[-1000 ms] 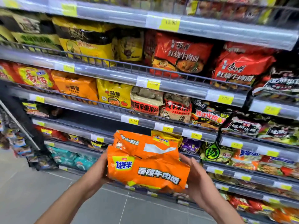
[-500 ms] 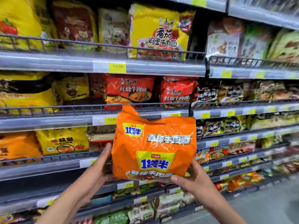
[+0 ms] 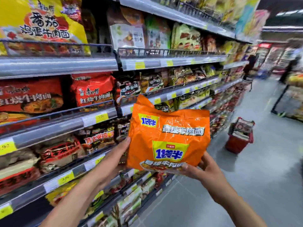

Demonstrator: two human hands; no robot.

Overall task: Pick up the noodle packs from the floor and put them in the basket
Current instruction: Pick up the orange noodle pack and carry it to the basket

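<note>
I hold an orange noodle pack (image 3: 170, 138) upright in front of me, its printed face toward the camera. My left hand (image 3: 114, 159) grips its left edge from behind. My right hand (image 3: 203, 171) pinches its bottom right corner, thumb on the front. A red shopping basket (image 3: 238, 142) stands on the grey floor further down the aisle to the right, with several packs inside it. The basket is well beyond the pack and my hands.
Tall shelves (image 3: 98, 115) full of noodle packs run along the left and recede to the right. Grey floor (image 3: 246, 185) stretches down the aisle. A display stand (image 3: 288, 102) sits at the right edge, and people (image 3: 249, 66) stand far off.
The view has swung right along the aisle, bringing the red basket into sight. The pack was turned from lying flat to upright and stays held in both hands.
</note>
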